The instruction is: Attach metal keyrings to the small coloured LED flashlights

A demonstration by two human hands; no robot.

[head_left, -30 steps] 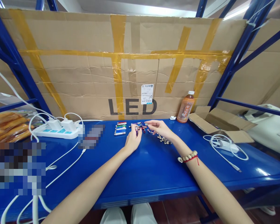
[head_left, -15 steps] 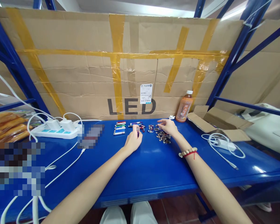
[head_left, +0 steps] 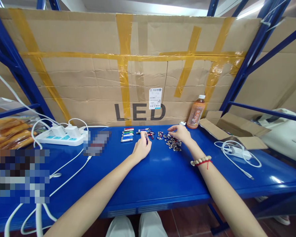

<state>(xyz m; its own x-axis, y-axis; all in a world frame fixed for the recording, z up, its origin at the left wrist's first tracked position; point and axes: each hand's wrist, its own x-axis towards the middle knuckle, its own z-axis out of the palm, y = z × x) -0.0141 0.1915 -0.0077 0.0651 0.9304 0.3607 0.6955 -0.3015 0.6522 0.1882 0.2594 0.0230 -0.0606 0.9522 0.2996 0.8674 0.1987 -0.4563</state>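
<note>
My left hand (head_left: 141,147) is closed around a small dark purple metal tube (head_left: 146,140), whose upper end shows between the fingers. Bent over a pile of small shiny metal pieces (head_left: 173,144), my right hand (head_left: 180,133) has its thumb and fingertips drawn together. What those fingertips hold, if anything, is too small to make out. Left of my left hand, several short coloured metal tubes (head_left: 127,135) lie side by side in a column. Just behind that hand lie more loose tubes (head_left: 143,130), partly hidden. A few small metal and coloured pieces (head_left: 160,135) sit between my hands.
A bottle of orange drink (head_left: 196,112) stands at the back right, beside an open cardboard box (head_left: 233,126) and a coiled white cable (head_left: 239,154). At left are a white power strip (head_left: 61,137) and cables. A large cardboard sheet (head_left: 96,85) backs the blue table (head_left: 162,184).
The view has shifted slightly. My right hand has moved a little to the right over the metal pieces. My left hand keeps its hold on the tube in nearly the same place.
</note>
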